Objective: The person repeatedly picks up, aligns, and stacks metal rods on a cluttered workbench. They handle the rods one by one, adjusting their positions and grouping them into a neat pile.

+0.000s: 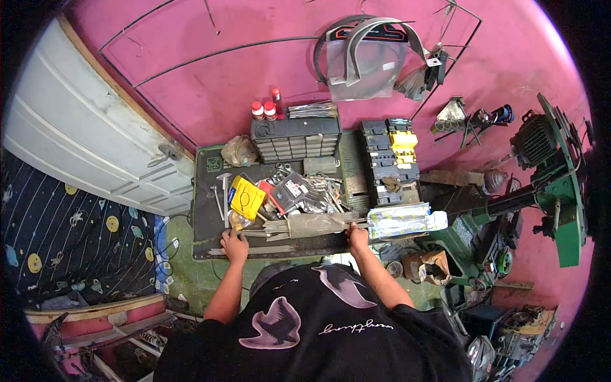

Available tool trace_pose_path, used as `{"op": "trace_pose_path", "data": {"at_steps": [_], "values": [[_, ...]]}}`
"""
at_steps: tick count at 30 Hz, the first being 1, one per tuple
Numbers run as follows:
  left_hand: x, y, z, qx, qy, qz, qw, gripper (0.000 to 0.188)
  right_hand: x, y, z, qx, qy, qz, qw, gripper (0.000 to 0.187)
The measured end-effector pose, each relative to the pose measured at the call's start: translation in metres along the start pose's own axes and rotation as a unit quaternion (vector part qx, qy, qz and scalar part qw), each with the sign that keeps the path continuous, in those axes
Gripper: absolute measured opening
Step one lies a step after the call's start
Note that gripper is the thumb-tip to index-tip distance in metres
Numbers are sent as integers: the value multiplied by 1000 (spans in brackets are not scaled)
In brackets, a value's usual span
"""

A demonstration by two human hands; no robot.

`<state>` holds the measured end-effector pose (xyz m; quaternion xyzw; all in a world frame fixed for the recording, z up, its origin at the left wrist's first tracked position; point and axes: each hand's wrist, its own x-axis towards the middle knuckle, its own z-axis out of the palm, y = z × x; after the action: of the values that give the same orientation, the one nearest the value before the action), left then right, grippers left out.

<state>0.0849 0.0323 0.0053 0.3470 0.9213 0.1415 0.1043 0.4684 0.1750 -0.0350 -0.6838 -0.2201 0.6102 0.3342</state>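
- left hand [234, 245] sits on the dark cluttered tabletop [205, 210], fingers gripping thin grey metal rods [254, 249]
- right hand [358, 238] pinches that long clear-wrapped rod bundle [318, 223]

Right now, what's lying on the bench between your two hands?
In the head view, a bundle of thin metal rods spans between the left hand and the right hand, partly wrapped in a clear plastic sleeve.
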Motion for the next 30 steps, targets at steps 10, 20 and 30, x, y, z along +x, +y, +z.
{"op": "trace_pose_path", "data": {"at_steps": [10, 20, 30], "values": [[-2, 31, -9, 9, -31, 59, 998, 31, -3, 12, 17, -34, 6, -21, 999, 26], [-20, 53, 34, -84, -143, 16, 986, 43, -4, -6, 19, -8, -12, -56, 998, 29], [-23, 33, 14, -95, -57, 94, 989, 33, -52, -52, 28, -465, 167, -315, 810, 30]]}}
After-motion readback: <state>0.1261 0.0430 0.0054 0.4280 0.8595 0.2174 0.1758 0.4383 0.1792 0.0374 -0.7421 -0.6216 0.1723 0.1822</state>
